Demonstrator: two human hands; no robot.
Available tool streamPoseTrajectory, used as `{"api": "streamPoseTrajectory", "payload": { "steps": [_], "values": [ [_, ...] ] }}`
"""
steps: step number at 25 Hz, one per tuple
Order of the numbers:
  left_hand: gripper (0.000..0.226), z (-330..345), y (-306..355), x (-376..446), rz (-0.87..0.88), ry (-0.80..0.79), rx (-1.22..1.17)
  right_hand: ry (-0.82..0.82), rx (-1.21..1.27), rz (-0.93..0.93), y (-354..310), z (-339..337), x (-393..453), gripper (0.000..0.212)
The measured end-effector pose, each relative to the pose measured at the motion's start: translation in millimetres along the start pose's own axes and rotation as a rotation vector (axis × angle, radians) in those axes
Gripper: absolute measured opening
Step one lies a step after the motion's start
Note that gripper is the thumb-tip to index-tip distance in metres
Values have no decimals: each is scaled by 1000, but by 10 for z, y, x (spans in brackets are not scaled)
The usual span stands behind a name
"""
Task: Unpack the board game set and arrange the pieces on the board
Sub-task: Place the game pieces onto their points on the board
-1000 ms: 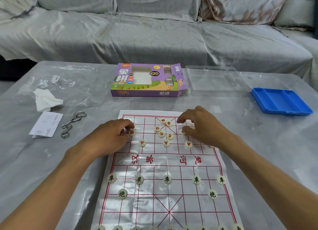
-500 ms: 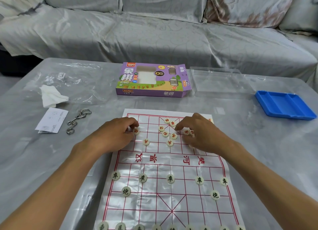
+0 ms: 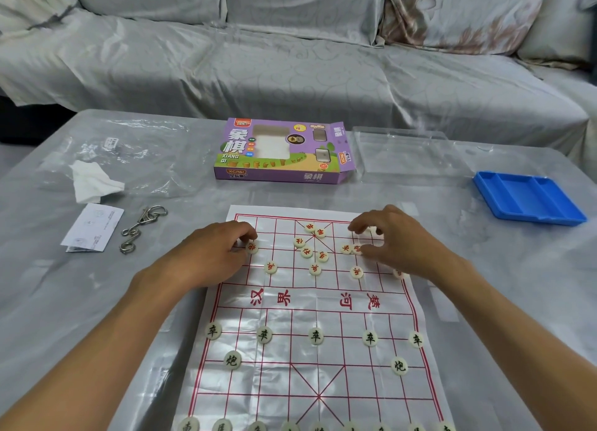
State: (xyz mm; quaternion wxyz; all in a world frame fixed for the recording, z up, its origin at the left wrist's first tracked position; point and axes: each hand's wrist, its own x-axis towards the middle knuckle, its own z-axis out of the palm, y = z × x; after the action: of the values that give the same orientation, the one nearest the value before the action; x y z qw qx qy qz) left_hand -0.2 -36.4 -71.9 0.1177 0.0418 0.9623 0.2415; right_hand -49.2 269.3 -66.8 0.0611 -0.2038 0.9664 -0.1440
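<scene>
Midway through the set-up, the paper board (image 3: 310, 308) lies flat on the table (image 3: 48, 285) in front of me, with its near half largely arranged: five black-lettered pieces (image 3: 315, 336) stand in a row, two more sit behind them at left and right, and a back rank runs along the near edge, partly cut off. The far half is unfinished. Red-lettered pieces (image 3: 307, 252) huddle loose near the far centre, only a few spaced along a line. My left hand (image 3: 206, 259) pinches one red piece (image 3: 252, 247) near the far left corner, fingers curled on it. My right hand (image 3: 397, 243) hovers over the far right corner, fingers curled above a small piece; whether they grip it I cannot tell. Judging by this, the red side remains to be sorted onto its points. Beyond the board, the purple box (image 3: 281, 151) lies opened, a clear plastic tray (image 3: 407, 153) to its right, a blue tray (image 3: 529, 198) further right. A tissue (image 3: 92, 182), a folded leaflet (image 3: 93, 227) and a metal ring puzzle (image 3: 142, 227) lie at far left.
</scene>
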Motion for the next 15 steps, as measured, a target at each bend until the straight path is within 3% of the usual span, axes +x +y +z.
{"api": "streamPoseTrajectory", "payload": {
  "steps": [15],
  "values": [
    [26,-7,22,-17,-1,7,17,-13,-72,15,-9,91,-7,27]
  ]
}}
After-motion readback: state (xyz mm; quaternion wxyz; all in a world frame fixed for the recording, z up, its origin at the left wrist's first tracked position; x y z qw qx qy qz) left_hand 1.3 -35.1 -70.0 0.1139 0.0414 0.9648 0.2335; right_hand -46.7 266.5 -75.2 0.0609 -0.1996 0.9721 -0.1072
